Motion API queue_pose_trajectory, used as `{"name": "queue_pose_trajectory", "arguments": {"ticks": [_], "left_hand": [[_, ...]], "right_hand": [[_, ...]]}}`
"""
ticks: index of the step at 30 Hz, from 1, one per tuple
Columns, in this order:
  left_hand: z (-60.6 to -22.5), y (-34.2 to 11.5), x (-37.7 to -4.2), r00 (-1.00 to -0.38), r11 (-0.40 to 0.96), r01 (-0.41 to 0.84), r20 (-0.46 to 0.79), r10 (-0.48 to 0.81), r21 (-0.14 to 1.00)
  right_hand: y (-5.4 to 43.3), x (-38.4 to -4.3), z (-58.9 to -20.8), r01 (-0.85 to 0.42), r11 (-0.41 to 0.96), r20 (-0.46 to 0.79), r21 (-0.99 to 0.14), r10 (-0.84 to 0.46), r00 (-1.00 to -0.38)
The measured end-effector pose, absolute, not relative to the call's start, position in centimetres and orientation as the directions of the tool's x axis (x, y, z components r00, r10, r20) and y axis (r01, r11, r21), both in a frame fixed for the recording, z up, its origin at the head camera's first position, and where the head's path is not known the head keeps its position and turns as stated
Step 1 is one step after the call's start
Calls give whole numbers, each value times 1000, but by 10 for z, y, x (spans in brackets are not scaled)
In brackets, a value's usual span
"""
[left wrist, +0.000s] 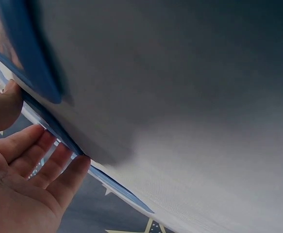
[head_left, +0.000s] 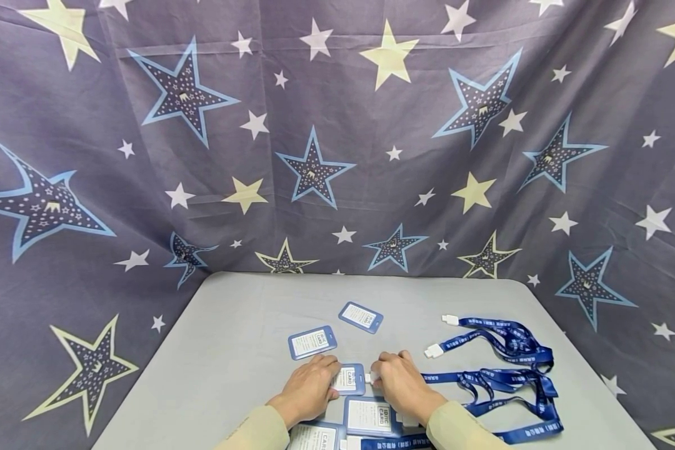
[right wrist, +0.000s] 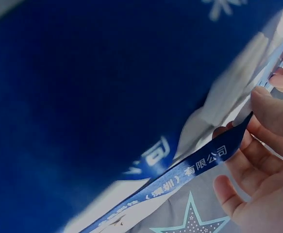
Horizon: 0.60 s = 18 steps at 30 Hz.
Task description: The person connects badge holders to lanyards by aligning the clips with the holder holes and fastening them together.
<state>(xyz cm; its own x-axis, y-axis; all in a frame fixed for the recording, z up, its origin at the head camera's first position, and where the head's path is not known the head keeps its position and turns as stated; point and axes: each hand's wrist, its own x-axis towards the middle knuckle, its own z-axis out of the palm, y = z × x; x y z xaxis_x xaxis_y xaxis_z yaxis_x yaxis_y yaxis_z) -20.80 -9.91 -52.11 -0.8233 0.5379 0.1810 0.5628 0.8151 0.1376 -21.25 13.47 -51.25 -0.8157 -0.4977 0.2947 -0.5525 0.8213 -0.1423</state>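
Note:
My left hand holds a blue-framed ID card holder by its left end, thumb on the near side and fingers along the far edge. In the left wrist view the holder's blue edge runs between thumb and fingers. On the other side, my right hand pinches the white clip end of a blue lanyard at the holder's slotted end. Whether clip and slot are joined cannot be told. The lanyard strap, printed in white, trails from those fingers in the right wrist view.
Two card holders lie farther back on the grey table. Nearer me are a larger-looking holder and another holder, with lanyards beside them. A loose lanyard with white clips lies at right. A star-patterned curtain hangs behind.

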Motion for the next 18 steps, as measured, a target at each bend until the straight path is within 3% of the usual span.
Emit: {"name": "queue_pose_trajectory", "arguments": {"ticks": [18], "left_hand": [[-520,-99,-208,-821,811,567,178,543,141]], "right_hand": [[129,-214,-511,-517,850,254,-96,-482,-839]]}}
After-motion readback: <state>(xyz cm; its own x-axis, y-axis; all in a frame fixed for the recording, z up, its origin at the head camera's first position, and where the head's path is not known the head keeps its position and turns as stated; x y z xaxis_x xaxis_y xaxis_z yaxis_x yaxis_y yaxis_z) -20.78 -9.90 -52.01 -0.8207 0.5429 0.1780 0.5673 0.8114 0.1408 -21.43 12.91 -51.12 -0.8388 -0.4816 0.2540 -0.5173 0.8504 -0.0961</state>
